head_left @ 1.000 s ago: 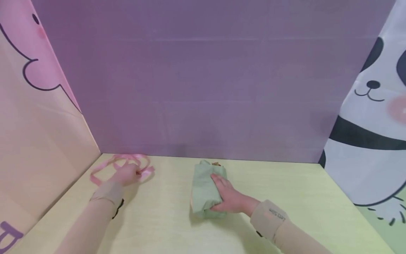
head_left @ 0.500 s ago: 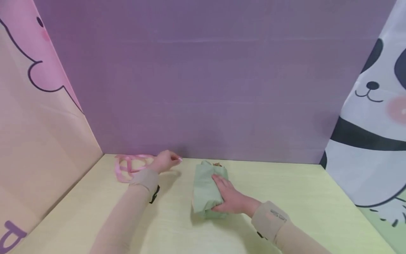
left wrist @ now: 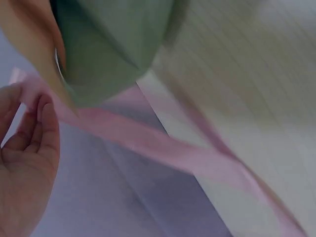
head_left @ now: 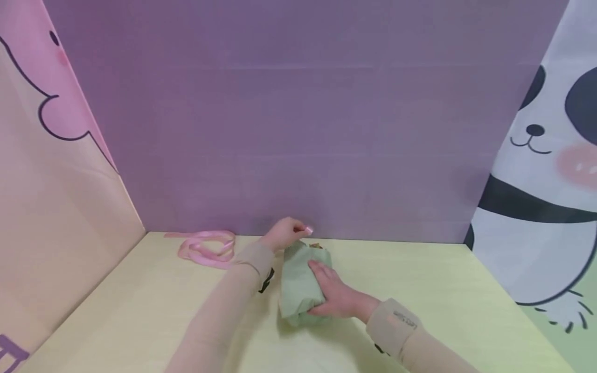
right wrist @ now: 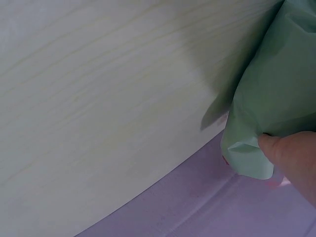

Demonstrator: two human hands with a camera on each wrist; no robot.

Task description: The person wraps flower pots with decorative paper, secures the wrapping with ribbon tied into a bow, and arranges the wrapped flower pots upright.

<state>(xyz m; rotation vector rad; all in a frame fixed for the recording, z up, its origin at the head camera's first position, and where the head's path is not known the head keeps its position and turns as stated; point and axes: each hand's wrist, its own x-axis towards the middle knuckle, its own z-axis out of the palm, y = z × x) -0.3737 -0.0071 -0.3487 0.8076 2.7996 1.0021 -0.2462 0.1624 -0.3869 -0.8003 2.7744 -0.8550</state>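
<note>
The left hand [head_left: 283, 234] pinches the ribbon [left wrist: 148, 143] near one end between thumb and fingers, and a short pink tip sticks out just right of them. It is at the far end of the packet [head_left: 298, 282]; whether it touches the packet cannot be told. From the pinch the ribbon runs past that end of the packet, slack and partly twisted, while the rest lies in loose loops to the left of the left hand on the table [head_left: 457, 295]. The right hand [head_left: 338, 296] presses on the packet's right side, thumb and fingers spread apart over the green surface, with one digit denting it. So the packet sits between the hands, just under the right and nearer the person than the left. A brown bit [head_left: 316, 245] shows at its far end, right of the left hand, and a tan flap [left wrist: 34, 39] is close by the left fingers. Both wrists wear pale bands, the right band [head_left: 394, 324] bearing dark lettering. Beyond both hands rises a purple wall [head_left: 298, 114]; well to the right of the right hand is a printed panda [head_left: 536, 238].
</note>
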